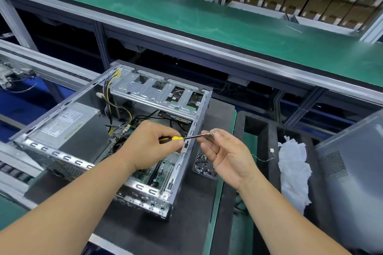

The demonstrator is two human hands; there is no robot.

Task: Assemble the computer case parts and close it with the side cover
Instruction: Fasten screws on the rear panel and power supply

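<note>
Lying on its side at centre left of the frame: one open computer case (116, 136), a box of dull grey sheet metal on a dark matte surface (145, 227). Inside, a perforated, stamped drive cage (159, 94) of bright steel, a boxy power supply (68, 124) with a pale label, a bundle of yellow and black wires (113, 97), and a green circuit board (161, 172) near the lower edge.

Above the case, two bare hands. Left hand (151, 145) gripping the yellow and black handle of one screwdriver (186, 137), fingers curled tightly round it. Right hand (226, 155) pinching the tip end of the thin, shiny shaft between thumb and forefinger, remaining fingers loosely curled.

Just right of the case, a small heap of glinting metal screws (202, 164), too many and too small to count. Further right, a black foam tray (263, 130) with rectangular pockets, crumpled white paper (294, 165) in one. At the right edge, a smooth grey side cover (352, 172) with a mesh vent patch, standing tilted, well apart from the case.

Across the upper frame, a long green-matted bench (186, 12) with aluminium framing.
</note>
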